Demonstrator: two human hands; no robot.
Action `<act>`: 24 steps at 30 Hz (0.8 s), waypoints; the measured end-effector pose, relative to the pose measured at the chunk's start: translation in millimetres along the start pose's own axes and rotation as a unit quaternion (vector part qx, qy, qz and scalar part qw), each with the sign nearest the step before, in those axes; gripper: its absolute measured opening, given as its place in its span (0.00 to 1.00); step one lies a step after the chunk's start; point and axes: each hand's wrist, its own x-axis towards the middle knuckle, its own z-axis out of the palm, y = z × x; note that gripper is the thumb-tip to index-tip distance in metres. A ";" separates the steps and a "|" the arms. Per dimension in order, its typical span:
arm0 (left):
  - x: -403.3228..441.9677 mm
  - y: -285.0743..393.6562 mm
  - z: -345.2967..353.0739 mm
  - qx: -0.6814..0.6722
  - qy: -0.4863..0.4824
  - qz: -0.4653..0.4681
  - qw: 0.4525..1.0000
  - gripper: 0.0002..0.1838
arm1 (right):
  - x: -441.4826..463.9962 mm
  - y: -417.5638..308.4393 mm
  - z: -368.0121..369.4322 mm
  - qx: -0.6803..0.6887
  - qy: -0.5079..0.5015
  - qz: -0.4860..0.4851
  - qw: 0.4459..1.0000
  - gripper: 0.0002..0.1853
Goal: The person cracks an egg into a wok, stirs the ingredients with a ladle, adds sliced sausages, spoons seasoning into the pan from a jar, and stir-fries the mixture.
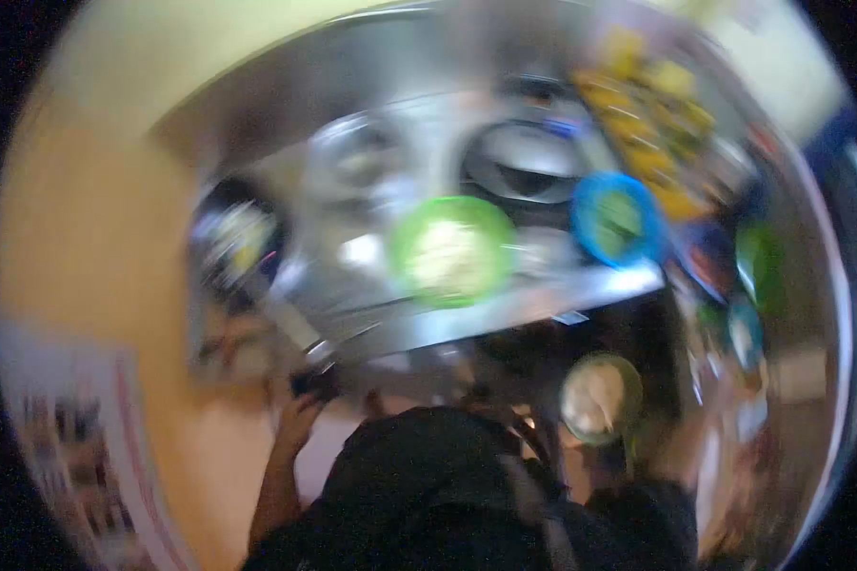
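Note:
The whole view is smeared by motion. My left hand (300, 421) is closed around the black end of a long handle (300, 335). That handle runs up to a dark pan (204, 228) on the left of the stove, which has pale and yellowish pieces of food (240, 236) in it. On the right, my right hand (716, 400) reaches toward the side counter, close to several small blurred items (745, 333). Its fingers are too smeared to make out, and I cannot tell whether anything is in them.
A green bowl (501, 249) with white contents stands mid-stove, before a dark lidded pot (526, 164). A blue bowl (582, 233) holds something green. Yellow items (643, 133) line the back right. Lower down sits another bowl (630, 385) with pale pieces.

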 end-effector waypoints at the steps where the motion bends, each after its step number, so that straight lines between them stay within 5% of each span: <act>1: 0.8 -17.7 8.6 -0.084 0.024 0.014 0.996 0.19 | 6.5 -4.3 -20.1 -0.002 0.123 -0.057 0.991 0.38; 3: 36.0 1.0 14.2 -0.121 0.034 0.012 0.992 0.19 | 13.5 1.7 -43.0 0.038 0.404 -0.131 0.904 0.43; 5: 66.0 31.0 22.3 -0.129 0.056 -0.003 0.990 0.19 | 15.2 -1.7 -60.3 0.058 0.554 -0.152 0.816 0.48; 11: 118.7 62.3 0.8 -0.200 0.089 -0.026 0.975 0.20 | 21.1 -10.4 -69.5 0.114 0.649 -0.205 0.723 0.45; 16: 103.1 -8.0 -50.5 -0.357 0.154 -0.129 0.912 0.20 | -16.0 9.5 56.5 0.032 0.330 -0.195 0.923 0.36; 18: 101.3 -55.6 -56.5 -0.268 0.169 -0.201 0.927 0.22 | 21.1 46.3 105.4 -0.010 0.078 -0.122 0.989 0.34; 19: 103.1 -85.0 -58.9 -0.192 0.160 -0.237 0.939 0.25 | 23.5 45.8 210.7 -0.007 -0.040 -0.014 0.999 0.28; 21: 67.8 -109.0 -55.7 -0.131 0.107 -0.204 0.964 0.23 | 42.1 96.1 345.5 -0.135 -0.101 0.195 0.966 0.17; 22: 64.9 -122.1 -56.2 -0.145 0.115 -0.256 0.949 0.24 | 45.1 120.1 398.4 -0.117 -0.262 0.206 0.935 0.15; 23: 69.3 -137.5 -48.5 -0.160 0.118 -0.303 0.932 0.25 | 52.1 137.0 457.5 -0.330 -0.376 0.100 0.860 0.18; 24: 69.1 -157.8 -42.9 -0.174 0.115 -0.351 0.913 0.26 | 52.2 161.5 511.1 -0.323 -0.425 0.097 0.840 0.22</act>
